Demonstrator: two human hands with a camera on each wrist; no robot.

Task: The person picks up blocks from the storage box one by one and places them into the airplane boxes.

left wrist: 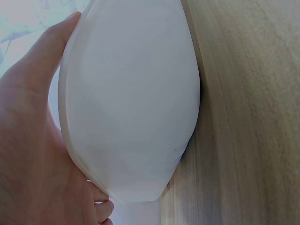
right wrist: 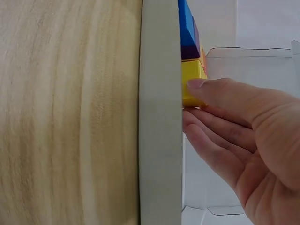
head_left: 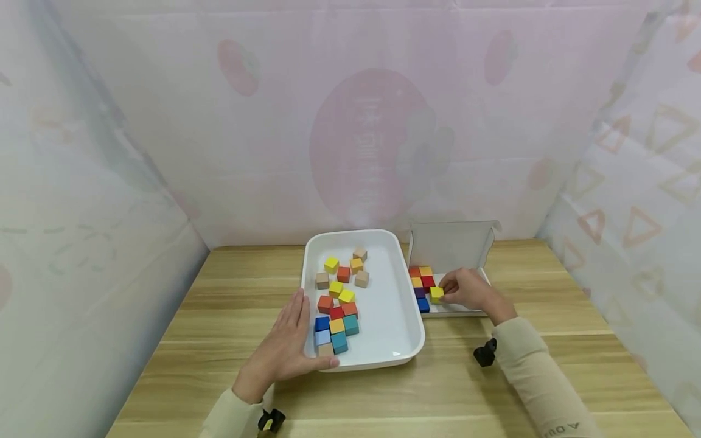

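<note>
Yellow wooden cube (head_left: 436, 294) sits pinched in the grip of the right hand (head_left: 468, 288), thumb and fingertips closed around it, inside a shallow white cardboard box (head_left: 460, 310) with its lid flap standing open at the back. The cube touches a small block of cubes already packed (head_left: 421, 284) in the box's left end: orange, yellow, red, purple and blue, pressed side by side. Most of the box floor to the right shows bare, so the packing looks early. The left hand (head_left: 285, 350) lies flat, fingers straight, against the near left rim of a white tray (head_left: 394, 340) just beside the box, steadying it. Roughly sixteen loose cubes (head_left: 339, 304) remain in the tray, well apart from the right hand. Both tray and box rest on a pale wood bench (head_left: 230, 292).
</note>
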